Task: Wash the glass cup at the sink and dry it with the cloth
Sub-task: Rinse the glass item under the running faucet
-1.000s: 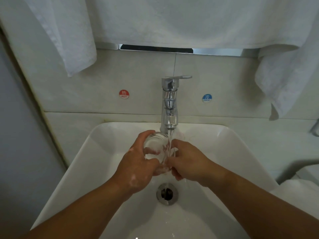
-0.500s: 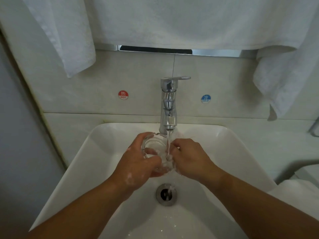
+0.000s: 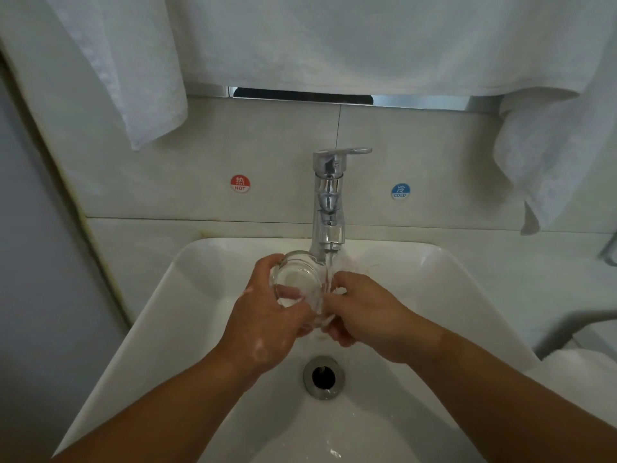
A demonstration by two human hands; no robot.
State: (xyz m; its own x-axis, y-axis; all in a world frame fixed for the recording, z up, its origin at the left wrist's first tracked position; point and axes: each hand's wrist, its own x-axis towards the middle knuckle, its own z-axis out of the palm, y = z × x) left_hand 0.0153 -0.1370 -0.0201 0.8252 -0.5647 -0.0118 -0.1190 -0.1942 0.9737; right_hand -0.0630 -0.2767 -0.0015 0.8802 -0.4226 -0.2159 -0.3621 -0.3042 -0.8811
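Note:
The clear glass cup [image 3: 297,279] is held over the white sink [image 3: 173,315], just under the chrome tap [image 3: 329,202], with its mouth tilted toward me. Water runs from the spout onto its right side. My left hand [image 3: 267,322] grips the cup from the left and below, soap foam on its back. My right hand [image 3: 364,312] has its fingers curled against the cup's right side, in the stream. A white cloth [image 3: 334,38] hangs across the wall above the tap.
The drain [image 3: 323,377] lies below my hands in the basin. Red HOT [image 3: 240,183] and blue COLD [image 3: 400,191] stickers flank the tap on the tiled wall. Another white cloth [image 3: 581,372] lies on the counter at the right.
Both hands and the cup have stayed under the running water. My right fingers have shifted slightly along the cup's right side and the cup has tipped a little.

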